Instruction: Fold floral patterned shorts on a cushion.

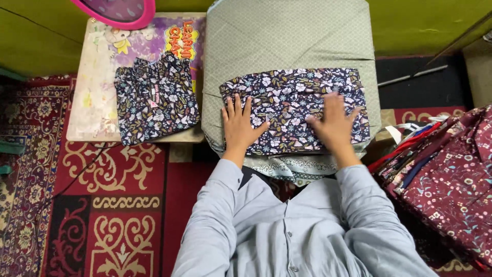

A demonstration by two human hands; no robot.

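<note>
**Pressing a folded floral cloth flat with both hands**

Lying on the grey padded worktop (287, 36), the dark floral folded cloth (294, 100) sits under both palms. The left hand (240, 125) rests on its near-left corner, fingers spread and flat; the right hand (334, 124) presses near its right end, fingers likewise apart. A second folded floral piece (155, 97) lies well apart on a low board (92, 113), left.
</note>
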